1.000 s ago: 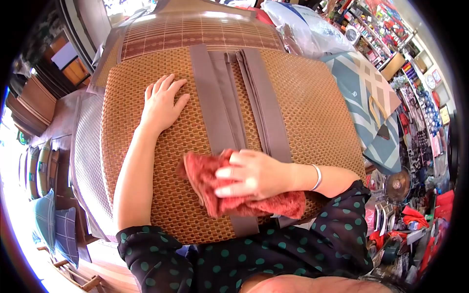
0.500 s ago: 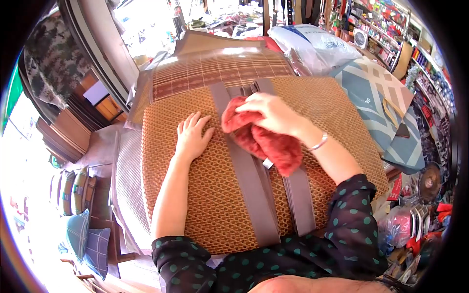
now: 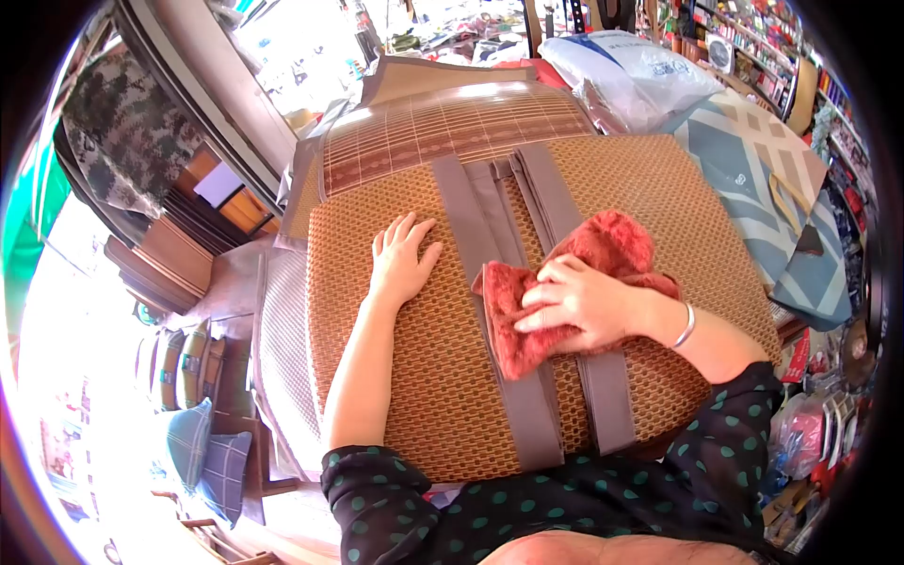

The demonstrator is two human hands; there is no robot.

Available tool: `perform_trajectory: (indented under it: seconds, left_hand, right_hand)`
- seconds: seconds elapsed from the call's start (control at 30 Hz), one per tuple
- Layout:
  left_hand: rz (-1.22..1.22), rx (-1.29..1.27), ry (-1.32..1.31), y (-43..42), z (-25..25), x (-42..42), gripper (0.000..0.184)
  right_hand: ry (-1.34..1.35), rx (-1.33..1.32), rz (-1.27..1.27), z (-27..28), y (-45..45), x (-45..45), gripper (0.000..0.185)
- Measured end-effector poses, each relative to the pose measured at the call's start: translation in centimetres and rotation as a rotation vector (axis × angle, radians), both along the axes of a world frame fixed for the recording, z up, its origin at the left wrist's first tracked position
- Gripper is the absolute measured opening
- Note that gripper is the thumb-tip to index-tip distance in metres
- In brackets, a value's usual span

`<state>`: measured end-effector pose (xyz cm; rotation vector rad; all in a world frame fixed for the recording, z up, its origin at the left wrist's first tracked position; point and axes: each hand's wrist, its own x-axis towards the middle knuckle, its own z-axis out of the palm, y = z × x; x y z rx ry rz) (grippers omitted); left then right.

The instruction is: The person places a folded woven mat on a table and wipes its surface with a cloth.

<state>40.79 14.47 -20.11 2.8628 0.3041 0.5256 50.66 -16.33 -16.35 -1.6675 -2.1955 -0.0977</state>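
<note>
A folded brown woven mat (image 3: 424, 395) with grey-brown fabric borders (image 3: 471, 217) lies in front of me. My left hand (image 3: 400, 264) rests flat on its left part, fingers spread and holding nothing. My right hand (image 3: 579, 306) is closed on a red plush cloth (image 3: 612, 245), over the borders near the middle of the mat. The cloth is bunched, with parts sticking out to the left of the fingers and above the hand. A silver bangle (image 3: 686, 325) circles the right wrist.
Behind the mat lies a shiny brown bamboo mat (image 3: 452, 132). White plastic-wrapped packages (image 3: 626, 75) are at the back right, beside a blue-and-beige patterned mat (image 3: 753, 179). Blue cushions (image 3: 226, 476) are at the lower left. Crowded shelves (image 3: 753, 56) stand at the right.
My right hand has brought the cloth down toward me from the far part of the borders. The left hand stays flat on the mat. The view has shifted slightly.
</note>
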Motion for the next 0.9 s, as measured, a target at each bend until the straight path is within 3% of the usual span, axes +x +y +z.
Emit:
perform_trajectory:
  seconds: [0.3,0.37,0.47,0.6,0.7,0.8,0.9]
  left_hand:
    - [-0.005,-0.009,-0.007,0.3,-0.3,0.1,0.049]
    - [0.001,-0.01,-0.014,0.1,-0.2,-0.2,0.049]
    - [0.003,-0.024,-0.013,0.1,0.1,0.1,0.049]
    - [0.006,-0.027,0.007,0.1,0.0,0.0,0.05]
    - [-0.007,-0.001,0.012,0.2,-0.2,0.0,0.049]
    - [-0.01,-0.008,-0.016,0.1,-0.2,0.1,0.048]
    - [-0.013,0.002,-0.02,0.1,-0.2,0.1,0.048]
  right_hand:
    - [0.023,0.059,-0.557,-2.3,6.3,9.7,0.034]
    - [0.028,0.074,-0.508,-2.4,6.4,9.7,0.033]
    - [-0.047,0.125,-0.242,-1.5,4.3,5.8,0.029]
    - [0.071,0.035,0.075,-0.3,0.5,-2.5,0.028]
    - [0.095,0.024,0.196,-0.7,0.0,-3.9,0.031]
    - [0.082,0.053,0.146,-0.8,2.2,-1.2,0.027]
    - [0.016,0.188,-0.153,-1.7,5.2,4.9,0.026]
